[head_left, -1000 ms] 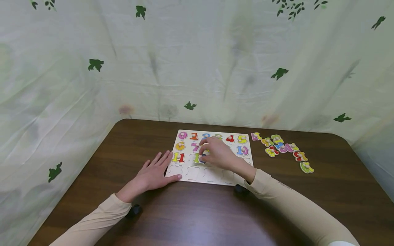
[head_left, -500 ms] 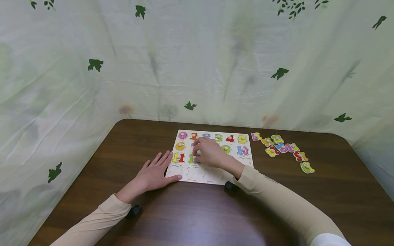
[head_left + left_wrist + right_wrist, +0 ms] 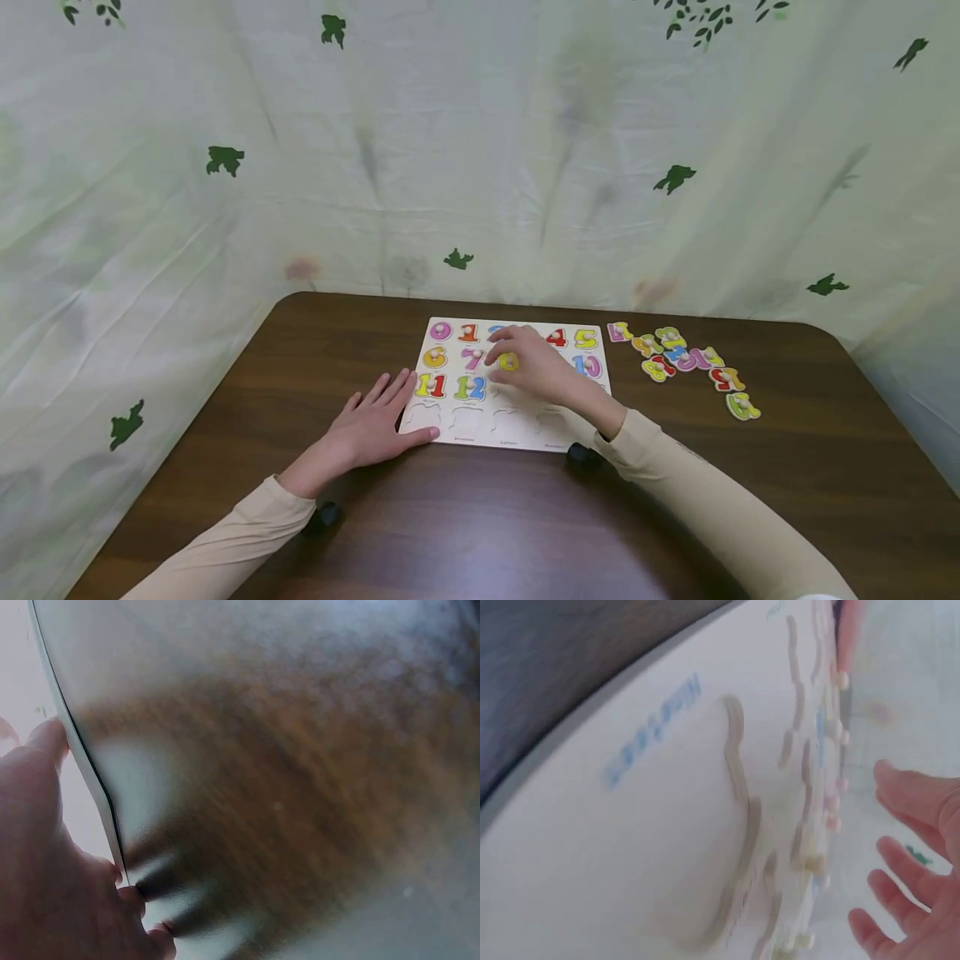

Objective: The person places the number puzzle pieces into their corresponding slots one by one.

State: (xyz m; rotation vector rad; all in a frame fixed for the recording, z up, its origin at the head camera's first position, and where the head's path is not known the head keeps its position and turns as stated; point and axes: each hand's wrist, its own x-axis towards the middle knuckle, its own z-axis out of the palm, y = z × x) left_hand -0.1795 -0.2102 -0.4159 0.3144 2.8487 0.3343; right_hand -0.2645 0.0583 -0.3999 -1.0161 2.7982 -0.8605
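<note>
The 12 looks seated [image 3: 470,387] beside my spread right grip [image 3: 534,365]; left grip [image 3: 372,432] spread too. Next: reach rightward for loose numbers [image 3: 681,358].

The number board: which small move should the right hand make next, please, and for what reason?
Probably the right hand should move toward the loose number pieces to the right of the board and pick one up. The hand appears to hold nothing, the 12 seems to sit in its slot, and the bottom-row slots in view have no pieces.
</note>
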